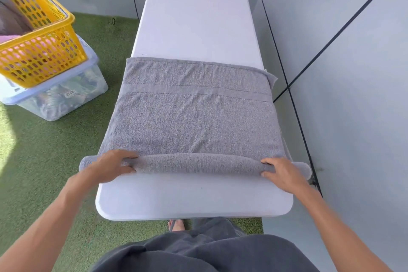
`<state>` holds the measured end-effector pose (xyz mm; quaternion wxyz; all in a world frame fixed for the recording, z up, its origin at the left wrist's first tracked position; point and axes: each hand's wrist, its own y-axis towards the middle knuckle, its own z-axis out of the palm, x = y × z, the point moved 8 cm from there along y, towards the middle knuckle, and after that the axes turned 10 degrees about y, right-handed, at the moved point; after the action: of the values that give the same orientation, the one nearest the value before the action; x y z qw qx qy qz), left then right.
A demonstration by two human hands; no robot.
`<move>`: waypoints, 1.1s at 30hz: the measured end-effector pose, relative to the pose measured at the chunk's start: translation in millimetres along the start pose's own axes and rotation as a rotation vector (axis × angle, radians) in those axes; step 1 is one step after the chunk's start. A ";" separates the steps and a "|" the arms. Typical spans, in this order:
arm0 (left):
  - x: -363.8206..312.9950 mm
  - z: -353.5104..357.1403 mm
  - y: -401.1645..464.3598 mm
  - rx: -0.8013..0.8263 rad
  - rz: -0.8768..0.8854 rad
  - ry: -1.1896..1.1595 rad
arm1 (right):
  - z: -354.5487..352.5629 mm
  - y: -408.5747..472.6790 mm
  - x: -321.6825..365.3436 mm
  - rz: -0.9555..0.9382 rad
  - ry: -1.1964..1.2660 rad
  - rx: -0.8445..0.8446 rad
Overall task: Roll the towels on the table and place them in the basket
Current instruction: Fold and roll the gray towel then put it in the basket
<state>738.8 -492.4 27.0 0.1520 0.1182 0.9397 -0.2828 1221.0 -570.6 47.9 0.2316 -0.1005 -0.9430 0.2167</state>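
A grey towel [194, 117] lies spread across the white table [194, 201], its near edge wound into a thin roll that spans the table's width. My left hand [110, 166] grips the roll near its left end, fingers curled over the top and thumb underneath. At the roll's right end my right hand [282, 172] grips it the same way. The yellow perforated basket [44, 48] stands to the far left, holding brown and pink cloth.
The basket rests tilted on a clear lidded plastic bin [61, 95] set on green artificial turf [55, 161]. Grey wall panels [353, 73] run close along the table's right side. The far half of the table is bare white.
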 end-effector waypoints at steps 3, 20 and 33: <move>-4.7 -19.1 1.5 -0.203 0.015 -0.105 | -10.6 7.9 2.8 -0.061 0.180 -0.097; -15.8 -5.2 -6.5 -0.149 0.050 0.068 | 7.1 5.7 0.7 -0.057 -0.092 0.079; -37.5 -0.9 -20.7 -0.543 0.124 0.257 | 23.5 -6.0 18.1 -0.160 -0.183 -0.223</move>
<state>766.9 -513.9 51.2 0.0751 0.1652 0.9834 0.0059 1193.4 -579.2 39.0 0.1486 -0.0301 -0.9834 0.1000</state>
